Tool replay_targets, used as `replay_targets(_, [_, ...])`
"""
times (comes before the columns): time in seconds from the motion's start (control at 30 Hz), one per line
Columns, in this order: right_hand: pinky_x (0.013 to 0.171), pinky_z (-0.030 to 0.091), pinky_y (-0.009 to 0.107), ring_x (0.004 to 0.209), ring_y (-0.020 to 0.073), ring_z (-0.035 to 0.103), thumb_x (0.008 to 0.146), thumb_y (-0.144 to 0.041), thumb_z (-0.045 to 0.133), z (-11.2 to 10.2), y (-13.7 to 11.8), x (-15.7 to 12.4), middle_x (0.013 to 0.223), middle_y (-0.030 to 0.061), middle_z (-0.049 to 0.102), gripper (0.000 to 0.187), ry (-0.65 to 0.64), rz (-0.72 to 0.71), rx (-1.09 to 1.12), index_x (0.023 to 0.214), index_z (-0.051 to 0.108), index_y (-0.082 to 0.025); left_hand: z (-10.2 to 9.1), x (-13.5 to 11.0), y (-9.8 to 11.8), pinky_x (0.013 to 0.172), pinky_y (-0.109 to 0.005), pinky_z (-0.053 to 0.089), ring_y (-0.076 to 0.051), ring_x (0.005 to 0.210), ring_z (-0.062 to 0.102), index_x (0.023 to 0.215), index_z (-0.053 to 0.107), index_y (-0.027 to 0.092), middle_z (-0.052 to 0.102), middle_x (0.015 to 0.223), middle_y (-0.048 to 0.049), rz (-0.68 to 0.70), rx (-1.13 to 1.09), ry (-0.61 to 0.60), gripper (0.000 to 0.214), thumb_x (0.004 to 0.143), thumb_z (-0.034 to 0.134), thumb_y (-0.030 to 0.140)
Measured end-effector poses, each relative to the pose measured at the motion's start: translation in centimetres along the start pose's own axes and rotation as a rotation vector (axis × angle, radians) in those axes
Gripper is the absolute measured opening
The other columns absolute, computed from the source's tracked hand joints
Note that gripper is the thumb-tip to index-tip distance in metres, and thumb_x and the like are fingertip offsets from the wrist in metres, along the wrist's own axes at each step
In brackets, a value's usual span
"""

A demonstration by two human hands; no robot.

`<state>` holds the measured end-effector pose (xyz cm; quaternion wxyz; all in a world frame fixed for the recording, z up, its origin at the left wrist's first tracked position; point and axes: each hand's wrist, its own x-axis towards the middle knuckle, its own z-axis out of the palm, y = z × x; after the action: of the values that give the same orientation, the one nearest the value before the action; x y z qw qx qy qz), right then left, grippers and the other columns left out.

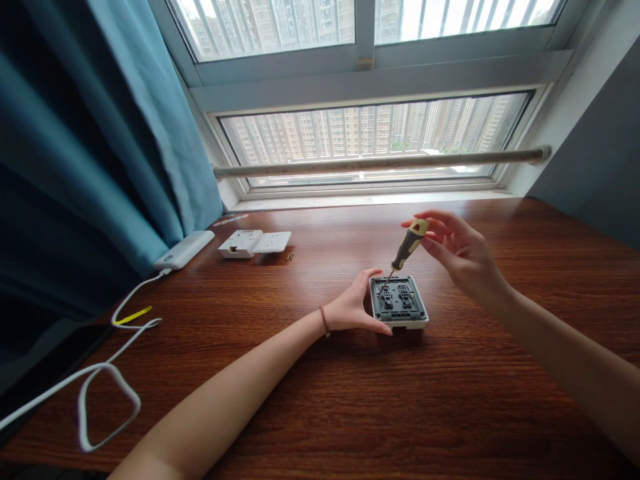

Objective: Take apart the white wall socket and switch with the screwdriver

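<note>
A square wall switch (400, 308) with a dark inner frame and a white base lies on the wooden table. My left hand (357, 307) grips its left side, thumb along the near edge and fingers at the far edge. Above it, my right hand (453, 247) holds a screwdriver (409, 245) with a dark grey and yellow handle between the fingertips. The screwdriver is tilted, its shaft running down to the left part of the switch's dark frame. Whether the tip sits in a screw is too small to tell.
White plastic switch parts (255, 243) lie at the back left, with small brass screws (290, 257) beside them. A white power strip (185, 250) with a white cable (123, 387) and yellow tie (133, 316) is further left. A blue curtain (150, 133) hangs there; a window stands behind.
</note>
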<state>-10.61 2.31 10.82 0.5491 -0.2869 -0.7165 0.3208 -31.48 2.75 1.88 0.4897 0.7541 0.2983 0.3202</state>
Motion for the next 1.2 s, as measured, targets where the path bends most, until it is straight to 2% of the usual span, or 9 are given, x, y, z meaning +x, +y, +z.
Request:
replay_targets(0.13, [0.095,0.044,0.042,0.108,0.0201,0.053,0.085,-0.02,0.052,0.1,0.7,0.1,0.113,0.002,0.058,0.028,0.019,-0.021,-0.05,0.112,0.05,-0.028,-1.3,1.3,2.4,0.112,-0.045,0.014,-0.027,0.133,0.024,0.129,0.04,0.023,0.034,0.14,-0.0086,0.134,0.003,0.067,0.069,0.067,0.071,0.03])
replay_targets(0.23, [0.094,0.044,0.044,0.109,0.0208,0.051,0.085,-0.021,0.053,0.4,0.8,0.3,0.116,0.0013,0.054,0.03,0.028,-0.046,-0.116,0.113,0.052,-0.031,-2.0,2.9,5.2,0.108,-0.043,0.027,-0.024,0.127,0.036,0.125,0.047,0.025,0.046,0.132,-0.0061,0.2,-0.179,0.024,0.046,0.081,0.057,0.029])
replay_targets(0.4, [0.097,0.041,0.043,0.117,0.0204,0.044,0.086,-0.023,0.051,1.1,0.4,0.5,0.124,0.0006,0.048,0.036,-0.001,-0.08,-0.194,0.12,0.048,-0.035,-2.3,4.9,7.9,0.093,-0.036,0.043,-0.02,0.107,0.055,0.111,0.059,0.02,0.061,0.112,-0.0055,0.22,-0.276,-0.019,0.031,0.081,0.058,0.023])
replay_targets(0.53, [0.101,0.035,0.047,0.122,0.0234,0.04,0.084,-0.03,0.054,0.7,2.3,-1.6,0.137,0.0054,0.038,0.057,-0.075,0.022,-0.239,0.135,0.029,-0.033,-3.0,4.8,7.9,0.079,-0.031,0.048,-0.018,0.092,0.059,0.111,0.058,0.017,0.065,0.096,-0.0057,0.199,-0.287,-0.003,0.033,0.078,0.06,0.021])
replay_targets(0.67, [0.105,0.025,0.051,0.129,0.0292,0.03,0.073,-0.039,0.067,0.1,5.4,-5.2,0.141,0.0123,0.031,0.081,-0.335,0.21,-0.259,0.139,0.023,-0.024,-3.6,4.3,7.6,0.067,-0.026,0.049,-0.013,0.077,0.058,0.106,0.059,0.015,0.063,0.084,-0.0034,0.138,-0.246,0.1,0.037,0.07,0.068,0.02])
replay_targets(0.8, [0.107,0.024,0.047,0.128,0.0306,0.03,0.065,-0.041,0.073,0.3,6.8,-7.2,0.139,0.0141,0.031,0.087,-0.364,0.221,-0.256,0.136,0.028,-0.021,-3.3,4.2,7.1,0.058,-0.023,0.047,-0.008,0.063,0.053,0.08,0.059,0.013,0.058,0.072,0.0006,0.107,-0.206,0.267,0.023,0.064,0.073,0.023])
replay_targets(0.9, [0.106,0.025,0.047,0.127,0.0307,0.031,0.063,-0.043,0.073,0.6,6.8,-7.4,0.136,0.0138,0.033,0.086,-0.351,0.196,-0.285,0.135,0.03,-0.021,-3.0,4.5,6.5,0.06,-0.022,0.046,-0.008,0.063,0.053,0.074,0.054,0.014,0.057,0.072,0.0009,0.124,-0.215,0.331,0.022,0.068,0.07,0.027])
replay_targets(1.07, [0.107,0.025,0.046,0.127,0.0297,0.031,0.066,-0.043,0.072,0.6,6.9,-7.3,0.136,0.0139,0.033,0.083,-0.353,0.181,-0.313,0.134,0.031,-0.021,-3.1,4.7,6.1,0.072,-0.03,0.046,-0.013,0.07,0.058,0.085,0.049,0.016,0.056,0.07,0.0009,0.127,-0.387,0.252,0.022,0.076,0.061,0.031])
replay_targets(1.2, [0.107,0.025,0.044,0.128,0.0288,0.029,0.067,-0.042,0.071,0.4,7.1,-7.5,0.136,0.0132,0.032,0.08,-0.369,0.167,-0.313,0.134,0.031,-0.021,-4.1,4.2,6.2,0.076,-0.031,0.043,-0.012,0.073,0.056,0.095,0.05,0.016,0.056,0.074,0.0006,0.067,-0.47,0.118,0.031,0.069,0.066,0.02])
